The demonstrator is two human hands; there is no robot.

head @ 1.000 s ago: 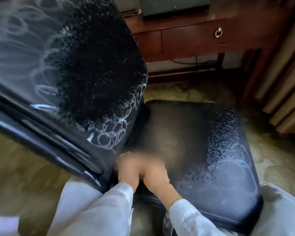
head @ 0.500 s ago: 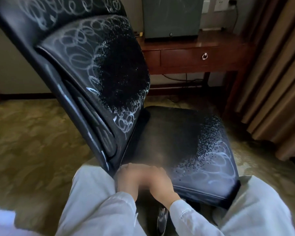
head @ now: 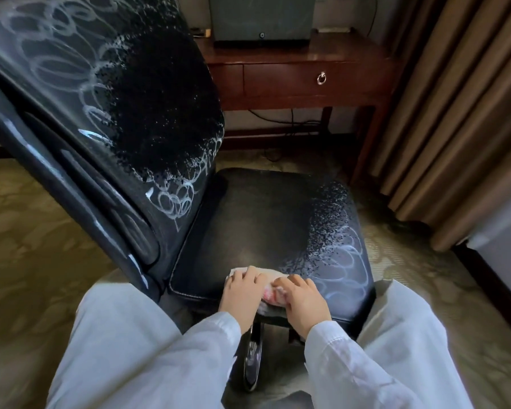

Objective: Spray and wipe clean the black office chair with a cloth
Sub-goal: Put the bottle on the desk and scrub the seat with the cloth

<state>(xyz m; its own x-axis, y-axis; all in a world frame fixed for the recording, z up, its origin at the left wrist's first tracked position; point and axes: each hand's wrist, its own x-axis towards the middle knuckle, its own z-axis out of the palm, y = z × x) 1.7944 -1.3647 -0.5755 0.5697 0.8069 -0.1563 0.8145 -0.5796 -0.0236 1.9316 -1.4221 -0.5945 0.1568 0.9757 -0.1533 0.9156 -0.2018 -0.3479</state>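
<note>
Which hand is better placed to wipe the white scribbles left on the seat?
Right. The right hand holds the cloth beside the scribbles on the seat; the left hand sits farther away.

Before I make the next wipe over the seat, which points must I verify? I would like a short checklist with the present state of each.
1. The cloth lies on the seat, at its near edge: ok.
2. The left hand and the right hand both grip the cloth: ok.
3. The seat's right part is free of white marks: not ok.
4. The backrest is clean: not ok, white loops show near its edges.
5. A spray bottle is within reach: cannot tell, none in view.
</note>
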